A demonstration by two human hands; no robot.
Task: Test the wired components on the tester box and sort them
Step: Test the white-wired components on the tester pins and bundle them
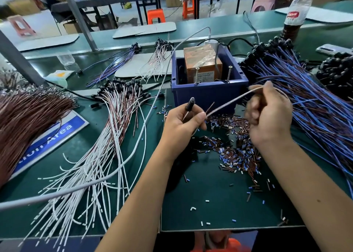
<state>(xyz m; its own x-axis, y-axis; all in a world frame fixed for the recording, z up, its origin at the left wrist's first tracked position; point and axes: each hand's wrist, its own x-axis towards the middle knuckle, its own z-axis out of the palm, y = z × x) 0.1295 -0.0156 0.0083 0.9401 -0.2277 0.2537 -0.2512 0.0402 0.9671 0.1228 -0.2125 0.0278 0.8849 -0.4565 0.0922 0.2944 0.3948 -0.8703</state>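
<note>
My left hand (183, 125) pinches a wired component (189, 104) with a small black head pointing up; its white and brown leads run to the right. My right hand (267, 114), blurred, grips the far end of those leads just in front of the tester box (202, 66), an orange taped block with two upright screws inside a blue bin (208, 93). A big pile of blue and brown wired components (305, 91) lies at the right. A fan of white and brown wired components (107, 141) lies at the left.
Cut bits of wire insulation (235, 154) litter the green mat under my hands. A brown wire bundle (24, 122) covers a blue sign at far left. Two smaller component bundles (133, 60) lie behind. A grey cable (133, 148) crosses the table. A bottle (298, 13) stands back right.
</note>
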